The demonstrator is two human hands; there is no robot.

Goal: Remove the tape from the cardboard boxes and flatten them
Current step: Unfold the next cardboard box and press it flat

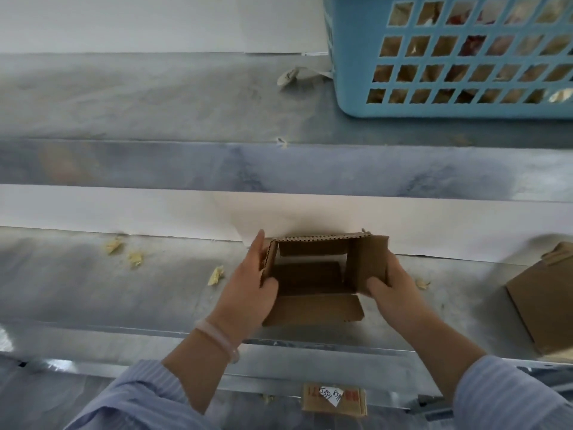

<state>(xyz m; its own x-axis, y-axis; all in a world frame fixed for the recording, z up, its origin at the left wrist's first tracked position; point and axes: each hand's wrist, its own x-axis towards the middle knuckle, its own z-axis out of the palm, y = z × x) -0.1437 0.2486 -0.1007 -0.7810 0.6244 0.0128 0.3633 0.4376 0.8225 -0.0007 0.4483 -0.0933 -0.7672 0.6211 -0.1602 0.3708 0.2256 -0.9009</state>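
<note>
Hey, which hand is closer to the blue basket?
Right. The right hand grips the open box below the blue basket; the left hand grips its other side, farther left.

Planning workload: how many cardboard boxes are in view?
3: held box between left hand and right hand; right-edge box on the table; labelled box below it. The basket may hide more.

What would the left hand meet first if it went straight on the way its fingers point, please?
Probably the white sheet just beyond the left hand, whose fingers lie along the cardboard box's left wall; depth unclear.
</note>
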